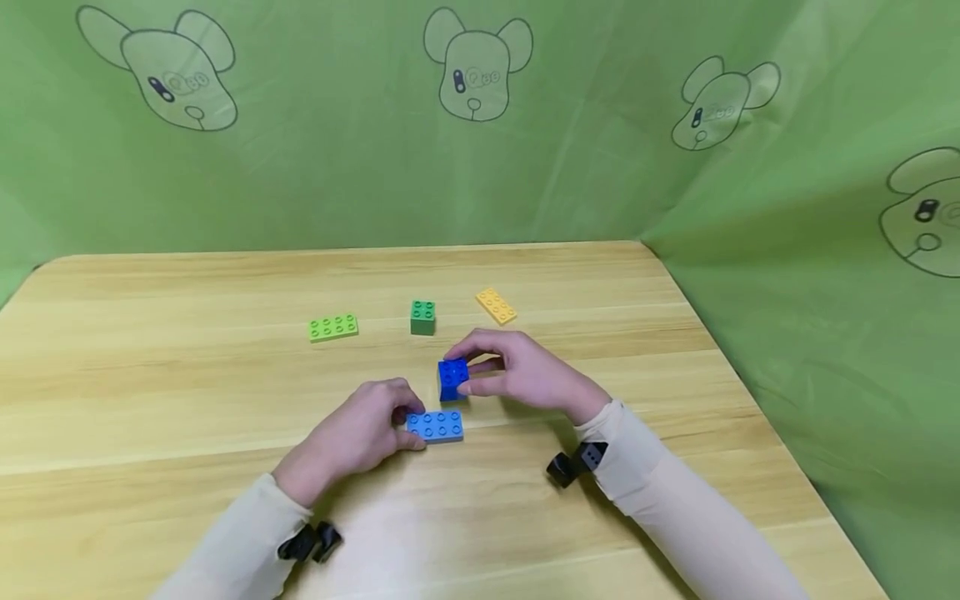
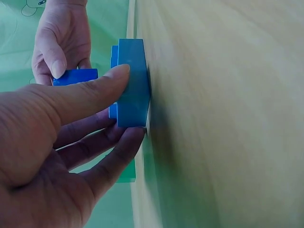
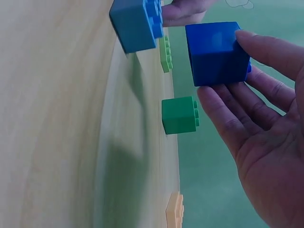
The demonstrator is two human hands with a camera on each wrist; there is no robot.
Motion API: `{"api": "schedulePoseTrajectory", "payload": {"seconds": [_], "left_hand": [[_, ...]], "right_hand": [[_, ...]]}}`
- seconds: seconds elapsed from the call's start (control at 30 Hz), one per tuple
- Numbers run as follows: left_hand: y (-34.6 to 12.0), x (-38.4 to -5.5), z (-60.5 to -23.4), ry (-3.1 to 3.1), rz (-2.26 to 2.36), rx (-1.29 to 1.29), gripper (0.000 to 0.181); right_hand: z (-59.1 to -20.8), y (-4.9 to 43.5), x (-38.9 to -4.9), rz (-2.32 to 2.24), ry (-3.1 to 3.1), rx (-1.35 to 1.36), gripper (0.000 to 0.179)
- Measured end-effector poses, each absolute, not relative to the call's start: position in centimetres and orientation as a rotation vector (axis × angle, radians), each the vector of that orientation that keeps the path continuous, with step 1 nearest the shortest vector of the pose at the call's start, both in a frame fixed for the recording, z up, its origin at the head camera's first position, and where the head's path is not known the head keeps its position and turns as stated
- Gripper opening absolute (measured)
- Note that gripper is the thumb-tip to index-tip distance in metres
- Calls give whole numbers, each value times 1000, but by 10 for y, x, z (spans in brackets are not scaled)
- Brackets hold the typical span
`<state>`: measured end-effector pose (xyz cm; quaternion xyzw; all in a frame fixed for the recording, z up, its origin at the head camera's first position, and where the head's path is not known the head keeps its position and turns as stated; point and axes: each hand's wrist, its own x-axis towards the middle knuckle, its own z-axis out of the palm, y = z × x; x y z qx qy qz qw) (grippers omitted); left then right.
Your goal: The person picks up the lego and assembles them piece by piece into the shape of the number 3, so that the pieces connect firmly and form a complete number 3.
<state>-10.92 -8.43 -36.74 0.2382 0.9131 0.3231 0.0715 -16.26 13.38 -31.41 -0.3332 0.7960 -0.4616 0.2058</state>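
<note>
My left hand (image 1: pixel 365 429) pinches the left end of a light blue building brick (image 1: pixel 442 426), two studs by four, between thumb and fingers, close over the table with its studs up. Just beyond it, my right hand (image 1: pixel 528 371) grips a dark blue square brick (image 1: pixel 452 380) between thumb and fingertips. In the right wrist view the dark blue brick (image 3: pixel 218 54) hangs above table level, its studs facing the palm side. The left wrist view shows the thumb across the side of the light blue brick (image 2: pixel 133 83).
Farther back on the wooden table (image 1: pixel 187 375) lie a lime green flat brick (image 1: pixel 333 327), a dark green square brick (image 1: pixel 423 317) and a yellow flat brick (image 1: pixel 496 306). A green curtain (image 1: pixel 337 167) with printed mouse heads hangs behind and along the right side.
</note>
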Motion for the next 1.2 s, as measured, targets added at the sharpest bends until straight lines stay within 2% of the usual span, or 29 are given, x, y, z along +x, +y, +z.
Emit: {"api": "schedulePoseTrajectory", "payload": {"seconds": [0.2,0.63,1.2], "left_hand": [[-83,-109,-367,2742,967,681,31],[-82,-108,-365,2756,954,653,30],[-82,-108,-365,2742,953,637,31]], "right_hand": [[-309,134,-154,-1272,2207,-909,32],[-344,139,-158,-1318,2138,-946,30],[-350,141,-153,-1347,2081,-928,31]]}}
